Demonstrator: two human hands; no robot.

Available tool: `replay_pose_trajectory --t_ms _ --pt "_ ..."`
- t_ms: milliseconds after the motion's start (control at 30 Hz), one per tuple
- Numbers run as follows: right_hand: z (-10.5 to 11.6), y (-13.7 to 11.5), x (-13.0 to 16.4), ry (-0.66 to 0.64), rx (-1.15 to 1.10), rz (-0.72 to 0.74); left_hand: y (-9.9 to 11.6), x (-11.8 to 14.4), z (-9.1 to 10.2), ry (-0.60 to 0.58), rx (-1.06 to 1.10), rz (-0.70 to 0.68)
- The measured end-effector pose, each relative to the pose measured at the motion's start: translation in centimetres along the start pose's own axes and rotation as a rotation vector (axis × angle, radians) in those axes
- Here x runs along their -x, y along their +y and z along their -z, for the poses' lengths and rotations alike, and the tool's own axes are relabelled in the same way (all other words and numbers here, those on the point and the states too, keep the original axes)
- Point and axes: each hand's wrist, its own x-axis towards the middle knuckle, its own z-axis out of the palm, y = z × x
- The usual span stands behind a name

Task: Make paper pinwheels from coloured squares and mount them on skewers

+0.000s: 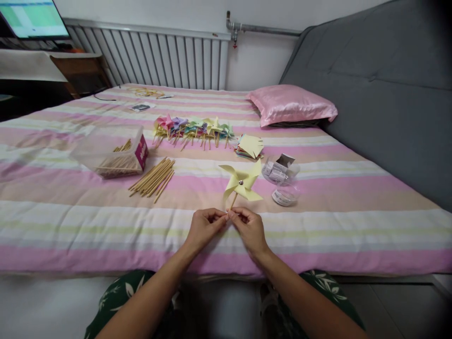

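Observation:
A pale yellow paper pinwheel [243,182] on a thin wooden stick faces me just above the bed. Its centre carries a small shiny fastener. My right hand [250,227] pinches the lower end of the stick between thumb and fingers. Close against it, my left hand [206,228] is closed too, its fingertips at the same stick end. A loose bundle of wooden sticks [153,178] lies to the left. Right of the pinwheel are a small round clear container [284,196] and a larger clear container [278,170] with a packet. Notched paper squares [249,145] are stacked behind it.
Several finished pinwheels [192,129] in mixed colours lie in a row farther back. A clear plastic box [120,153] with more sticks stands at left. A pink pillow [291,104] rests near the grey headboard [381,89]. The striped bed [335,235] has its front edge by my knees.

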Motion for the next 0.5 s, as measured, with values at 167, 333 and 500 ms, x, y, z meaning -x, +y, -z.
replay_pose_trajectory --t_ms 167,333,500 --pt "-0.1 -0.6 -0.7 -0.069 -0.053 -0.100 0.9 -0.8 1.8 0.174 0.051 0.006" --pt "-0.8 -1.3 -3.1 -0.071 -0.038 -0.102 1.1 -1.9 5.8 0.376 -0.024 -0.041" --pt "-2.9 -2.3 -6.9 -0.087 0.024 -0.073 0.8 -2.4 8.5 0.498 -0.129 -0.039"
